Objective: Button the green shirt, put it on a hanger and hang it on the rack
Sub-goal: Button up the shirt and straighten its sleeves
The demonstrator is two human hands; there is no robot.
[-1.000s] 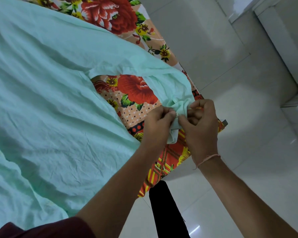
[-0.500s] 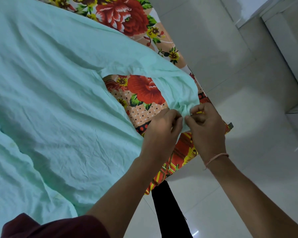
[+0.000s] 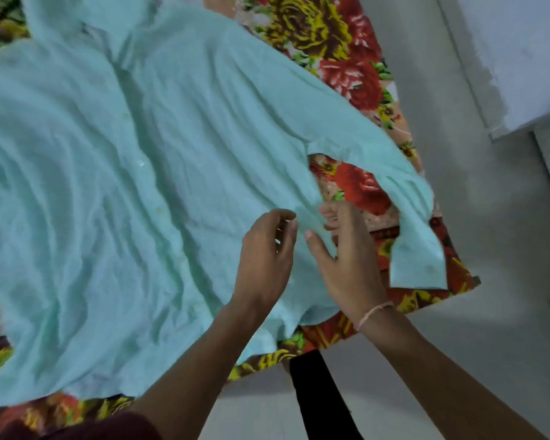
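The pale green shirt (image 3: 146, 192) lies spread front-up on the bed, its button line running down the middle. Its right sleeve bends toward the bed's corner, and the cuff (image 3: 416, 265) lies flat there with nothing holding it. My left hand (image 3: 264, 262) hovers over the shirt's side seam with loosely curled fingers and holds nothing. My right hand (image 3: 343, 258) is beside it, fingers spread, touching the cloth below the armpit fold. The frame is blurred, so any grip on the fold is unclear. No hanger or rack is in view.
A red and yellow floral bedsheet (image 3: 356, 81) covers the bed, whose corner ends at the lower right. White tiled floor (image 3: 489, 344) lies beyond it. My black trouser leg (image 3: 321, 401) stands at the bed's edge. A pale wall ledge (image 3: 527, 100) is at the upper right.
Both hands have let go of the sleeve cuff, which now lies flat at the bed's corner. They have moved left onto the shirt's body, and the view has swung to show more of the shirt.
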